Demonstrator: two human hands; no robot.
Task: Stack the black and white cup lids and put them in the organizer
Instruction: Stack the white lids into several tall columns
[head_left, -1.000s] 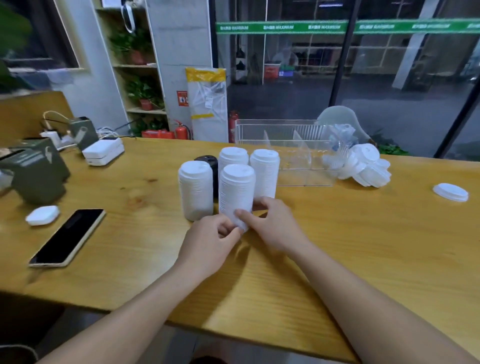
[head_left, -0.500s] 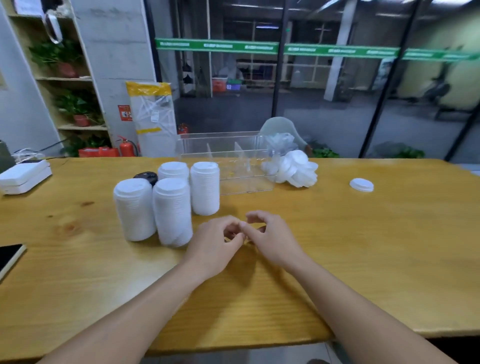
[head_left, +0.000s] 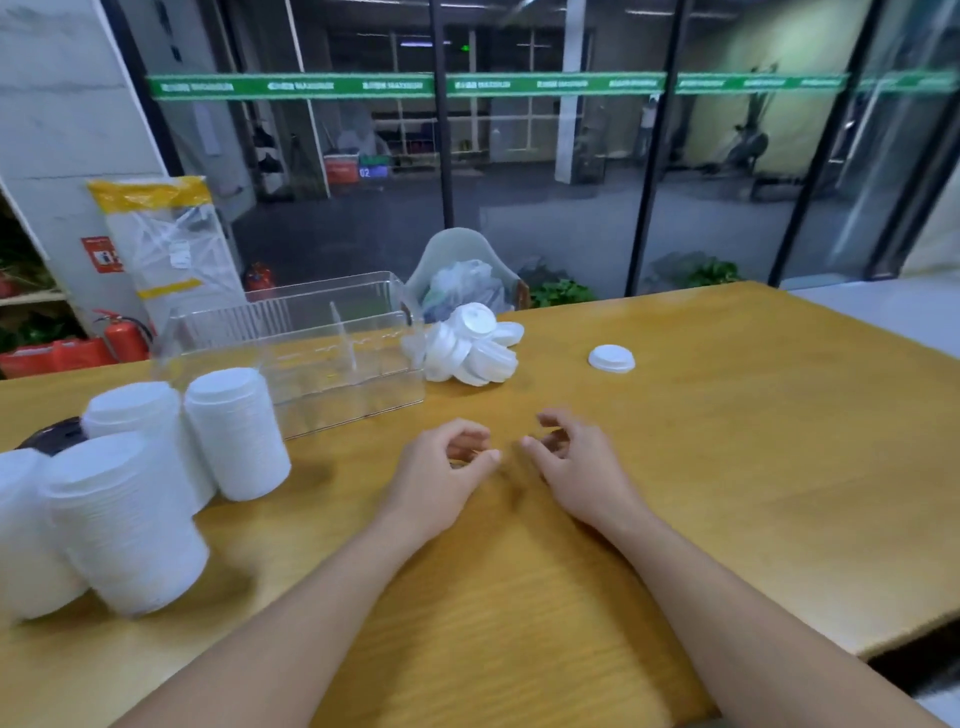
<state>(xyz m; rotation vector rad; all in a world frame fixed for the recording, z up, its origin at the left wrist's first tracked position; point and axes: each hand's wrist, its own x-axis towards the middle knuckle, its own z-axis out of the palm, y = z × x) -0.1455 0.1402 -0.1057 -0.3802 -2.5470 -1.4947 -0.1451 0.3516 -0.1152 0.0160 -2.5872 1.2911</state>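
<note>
Both hands had let go of the front lid stack (head_left: 124, 525). Left hand (head_left: 441, 478) and right hand (head_left: 576, 467) hovered empty, loosely curled, right of it. Loose lids (head_left: 470, 345) beside the organizer (head_left: 311, 358) looked next.

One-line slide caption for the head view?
Both hands, left and right, hover empty between stacked white lids and loose pile.

Stacks of lids (head_left: 236, 431) at nine o'clock on table (head_left: 727, 467); organizer (head_left: 311, 358) at eleven, behind; loose lid pile (head_left: 470, 345) at twelve; single lid (head_left: 611, 358) at one.

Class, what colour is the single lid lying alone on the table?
White: the lone lid, clearest in the head view.
</note>
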